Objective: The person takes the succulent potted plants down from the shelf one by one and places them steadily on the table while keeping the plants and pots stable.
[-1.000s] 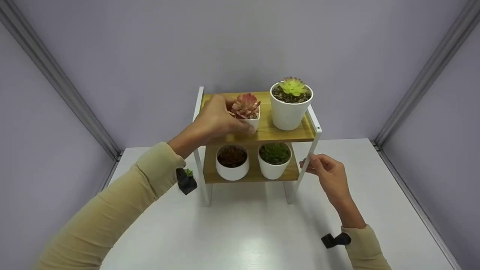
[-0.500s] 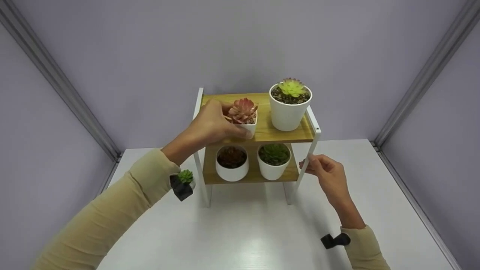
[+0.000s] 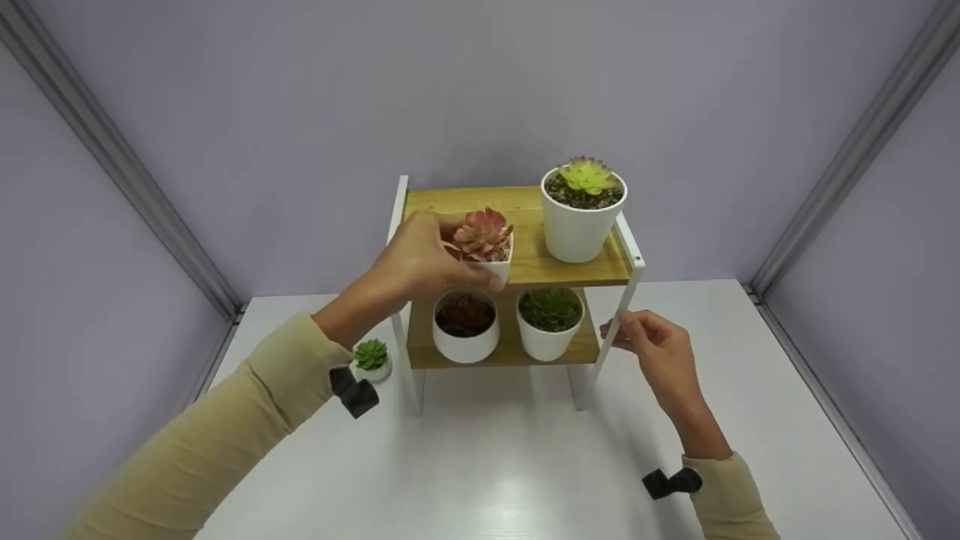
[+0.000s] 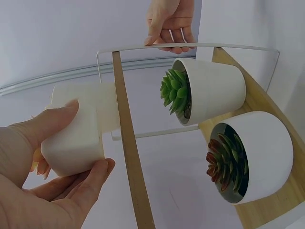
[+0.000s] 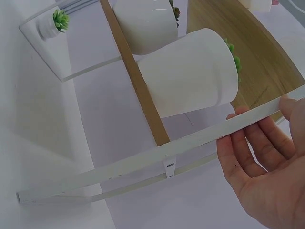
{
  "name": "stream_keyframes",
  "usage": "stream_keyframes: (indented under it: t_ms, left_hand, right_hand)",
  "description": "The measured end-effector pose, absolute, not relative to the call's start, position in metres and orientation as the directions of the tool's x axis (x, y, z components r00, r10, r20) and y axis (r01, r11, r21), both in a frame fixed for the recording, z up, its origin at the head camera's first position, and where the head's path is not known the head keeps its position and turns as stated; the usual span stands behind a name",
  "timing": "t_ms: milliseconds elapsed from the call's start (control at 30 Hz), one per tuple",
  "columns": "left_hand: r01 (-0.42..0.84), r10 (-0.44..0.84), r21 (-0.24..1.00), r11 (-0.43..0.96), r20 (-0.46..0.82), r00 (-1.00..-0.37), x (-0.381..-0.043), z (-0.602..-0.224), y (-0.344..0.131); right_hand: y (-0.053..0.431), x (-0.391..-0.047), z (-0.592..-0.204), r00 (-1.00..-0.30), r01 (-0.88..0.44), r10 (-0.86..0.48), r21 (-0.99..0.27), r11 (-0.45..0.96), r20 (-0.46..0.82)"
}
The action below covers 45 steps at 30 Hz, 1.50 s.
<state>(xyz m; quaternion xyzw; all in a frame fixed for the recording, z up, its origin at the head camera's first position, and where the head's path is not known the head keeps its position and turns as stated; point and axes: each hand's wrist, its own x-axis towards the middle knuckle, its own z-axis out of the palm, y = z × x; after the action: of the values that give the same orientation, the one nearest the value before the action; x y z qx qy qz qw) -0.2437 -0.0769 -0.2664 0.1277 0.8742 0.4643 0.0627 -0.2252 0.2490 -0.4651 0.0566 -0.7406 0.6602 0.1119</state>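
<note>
My left hand [image 3: 420,259] pinches a small square white pot [image 3: 496,270] by its sides, between thumb and fingers. A pink-red succulent [image 3: 482,234] rises from this pot, which overlaps the front of the top wooden shelf [image 3: 531,262] in the head view. In the left wrist view the pot [image 4: 76,140] is tipped sideways by the camera's angle, close to the shelf's edge. My right hand [image 3: 660,352] holds the white metal frame [image 5: 128,164] of the plant stand at its right front leg, thumb on one side and fingers on the other.
A tall white pot [image 3: 576,234] with a yellow-green succulent stands at the top shelf's right. Below are a round pot [image 3: 465,347] with a dark red plant and a pot [image 3: 546,343] with a green one. A small green succulent [image 3: 371,354] sits on the white table, left of the stand.
My left hand has brought the pink-red succulent's pot toward the front edge of the top shelf and slightly left. The small green plant on the table has come into full view. My right hand stays put.
</note>
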Motion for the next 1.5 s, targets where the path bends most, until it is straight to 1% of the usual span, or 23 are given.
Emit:
stream_keyframes:
  t_ms: [300, 567, 667, 867, 967, 1067, 1233, 1500]
  left_hand:
    - [0.143, 0.297, 0.824, 0.548, -0.031, -0.955, -0.232, -0.265, -0.072]
    - [0.138, 0.315, 0.839, 0.526, -0.041, -0.948, -0.222, -0.273, -0.073]
    - [0.141, 0.322, 0.842, 0.520, -0.041, -0.946, -0.219, -0.276, -0.073]
    - [0.109, 0.316, 0.868, 0.484, -0.058, -0.947, -0.215, -0.276, -0.076]
    - [0.099, 0.316, 0.881, 0.462, -0.060, -0.947, -0.213, -0.275, -0.078]
    - [0.112, 0.331, 0.891, 0.441, -0.046, -0.943, -0.211, -0.274, -0.080]
    - [0.127, 0.343, 0.888, 0.442, -0.037, -0.939, -0.209, -0.275, -0.082]
    - [0.134, 0.356, 0.887, 0.442, -0.037, -0.934, -0.204, -0.276, -0.084]
  right_hand:
    - [0.250, -0.223, -0.464, -0.970, -0.221, 0.074, -0.963, 0.152, 0.234]
    - [0.250, -0.223, -0.464, -0.969, -0.223, 0.075, -0.963, 0.152, 0.236]
    - [0.250, -0.222, -0.464, -0.969, -0.225, 0.074, -0.964, 0.140, 0.236]
    - [0.250, -0.222, -0.465, -0.968, -0.235, 0.068, -0.967, 0.098, 0.242]
    - [0.251, -0.222, -0.464, -0.967, -0.238, 0.068, -0.966, 0.099, 0.245]
    - [0.251, -0.223, -0.464, -0.966, -0.242, 0.069, -0.966, 0.088, 0.249]
    - [0.251, -0.224, -0.464, -0.965, -0.247, 0.071, -0.965, 0.090, 0.253]
    - [0.253, -0.225, -0.465, -0.968, -0.231, 0.073, -0.965, 0.122, 0.240]
